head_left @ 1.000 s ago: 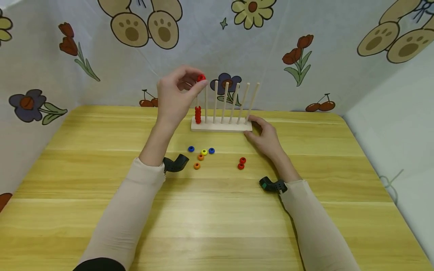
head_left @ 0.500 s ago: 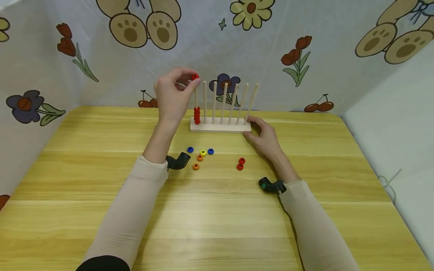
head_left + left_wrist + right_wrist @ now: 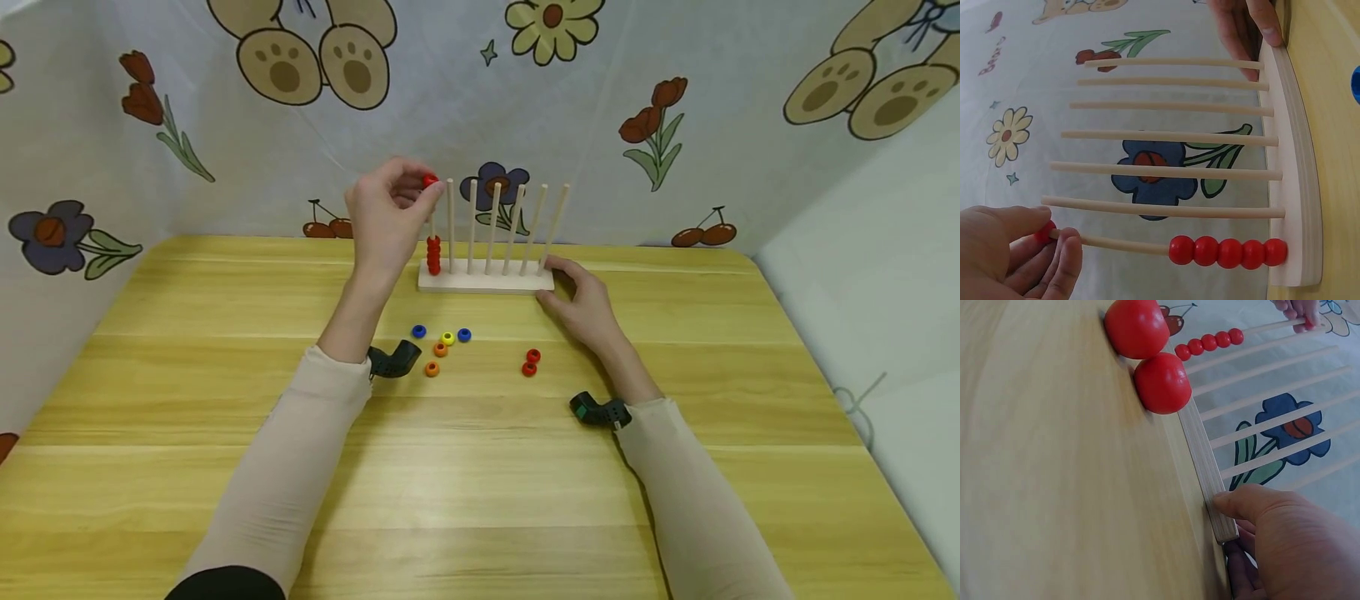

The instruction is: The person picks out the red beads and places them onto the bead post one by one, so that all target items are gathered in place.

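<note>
A wooden peg rack, its pale base (image 3: pixel 486 284) bearing a row of upright pegs, stands toward the back of the table. Several red beads (image 3: pixel 1229 253) are stacked at the bottom of its leftmost peg (image 3: pixel 1124 245). At that peg's top, my left hand (image 3: pixel 384 215) pinches another red bead (image 3: pixel 1045 232) between thumb and fingers, right at the tip. My right hand (image 3: pixel 587 302) grips the base's right end, thumb on the front side and fingers behind, as the right wrist view shows. All the other pegs are bare.
In front of the rack lie two blue beads (image 3: pixel 464 335), a yellow bead (image 3: pixel 447 338) and two orange beads (image 3: pixel 432 369). Two red beads (image 3: pixel 529 369) lie further right, touching or nearly so. A printed cloth (image 3: pixel 255 167) hangs behind the table (image 3: pixel 450 483).
My left hand has moved slightly left and then a little down, bringing the red bead from beside the second peg to the leftmost peg's tip. My right hand keeps its hold on the base.
</note>
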Action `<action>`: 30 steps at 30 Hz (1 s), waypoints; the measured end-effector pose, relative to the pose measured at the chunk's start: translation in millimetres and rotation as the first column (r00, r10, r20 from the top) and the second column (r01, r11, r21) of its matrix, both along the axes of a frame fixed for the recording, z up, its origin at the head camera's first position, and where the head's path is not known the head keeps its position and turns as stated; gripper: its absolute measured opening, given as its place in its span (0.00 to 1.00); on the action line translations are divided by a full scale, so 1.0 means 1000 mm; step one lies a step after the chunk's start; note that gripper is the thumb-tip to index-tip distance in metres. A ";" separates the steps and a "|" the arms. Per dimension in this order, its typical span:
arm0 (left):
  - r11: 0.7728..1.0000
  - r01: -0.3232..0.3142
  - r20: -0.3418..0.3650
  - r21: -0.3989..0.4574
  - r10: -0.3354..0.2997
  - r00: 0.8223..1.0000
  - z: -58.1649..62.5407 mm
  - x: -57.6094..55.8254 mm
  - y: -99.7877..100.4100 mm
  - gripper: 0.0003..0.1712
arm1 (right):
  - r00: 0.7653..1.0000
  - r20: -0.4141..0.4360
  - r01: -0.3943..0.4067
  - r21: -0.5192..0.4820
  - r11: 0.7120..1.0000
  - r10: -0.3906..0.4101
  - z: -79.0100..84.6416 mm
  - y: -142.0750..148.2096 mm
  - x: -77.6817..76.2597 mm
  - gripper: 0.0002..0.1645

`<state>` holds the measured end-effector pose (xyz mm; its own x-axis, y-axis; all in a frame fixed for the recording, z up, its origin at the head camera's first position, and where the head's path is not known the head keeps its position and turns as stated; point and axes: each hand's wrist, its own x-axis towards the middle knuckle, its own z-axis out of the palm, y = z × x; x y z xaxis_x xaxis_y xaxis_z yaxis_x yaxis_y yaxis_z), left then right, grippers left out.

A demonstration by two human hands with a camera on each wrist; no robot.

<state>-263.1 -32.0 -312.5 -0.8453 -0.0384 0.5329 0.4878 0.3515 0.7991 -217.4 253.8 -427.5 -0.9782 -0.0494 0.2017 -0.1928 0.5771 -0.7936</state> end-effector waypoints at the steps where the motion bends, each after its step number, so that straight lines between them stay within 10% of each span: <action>1: 1.000 -0.007 0.007 -0.017 0.007 1.000 0.000 0.000 -0.001 0.12 | 1.000 0.000 0.000 0.000 1.000 0.000 0.000 0.000 0.000 0.32; 9: 0.985 -0.097 -0.151 -0.145 0.075 0.986 0.007 0.004 -0.004 0.14 | 1.000 -0.003 0.000 -0.001 1.000 0.000 0.001 0.000 -0.001 0.32; 14: 0.993 0.061 -0.283 -0.100 -0.087 0.955 0.001 0.012 0.008 0.08 | 1.000 0.002 0.002 0.003 1.000 -0.002 0.000 0.000 0.000 0.32; 24: 0.938 0.253 -0.041 -0.238 -0.270 0.962 -0.018 0.016 0.027 0.04 | 1.000 -0.008 -0.009 -0.024 1.000 0.009 0.000 0.001 -0.002 0.31; 30: 0.856 0.399 0.108 -0.328 -0.386 0.916 -0.032 0.015 0.035 0.05 | 1.000 -0.001 -0.008 -0.020 1.000 0.008 -0.001 0.002 -0.001 0.31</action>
